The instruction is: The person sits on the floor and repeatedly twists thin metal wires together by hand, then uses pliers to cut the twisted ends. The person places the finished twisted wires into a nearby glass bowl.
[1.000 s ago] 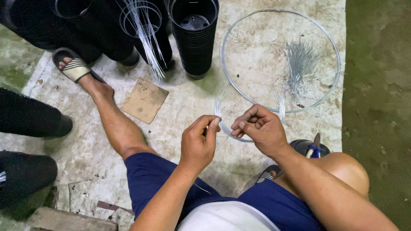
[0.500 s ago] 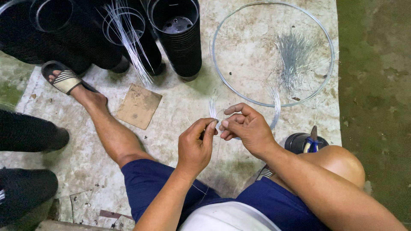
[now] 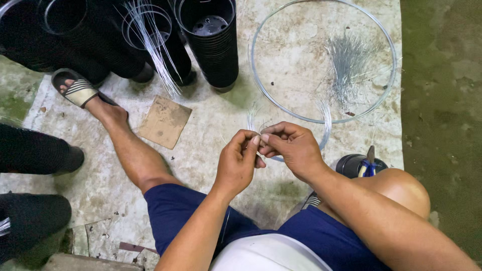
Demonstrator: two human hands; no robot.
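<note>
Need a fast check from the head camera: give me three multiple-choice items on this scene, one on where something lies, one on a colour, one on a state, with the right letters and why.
1. Where does the loose bundle of short silver wire pieces lie?
A. inside the large round wire hoop
B. on the brown cardboard square
C. in a pot

2. What colour are the stacked plastic pots?
A. white
B. black
C. red

3. What are the left hand and right hand doing?
A. resting flat on the floor
B. pinching thin silver wire between the fingertips
C. gripping the pliers

Answers:
1 A, the bundle sits on the pale mat within the hoop's ring.
2 B, every stack is black.
3 B, both hands meet with fingertips closed on the fine wire.
</note>
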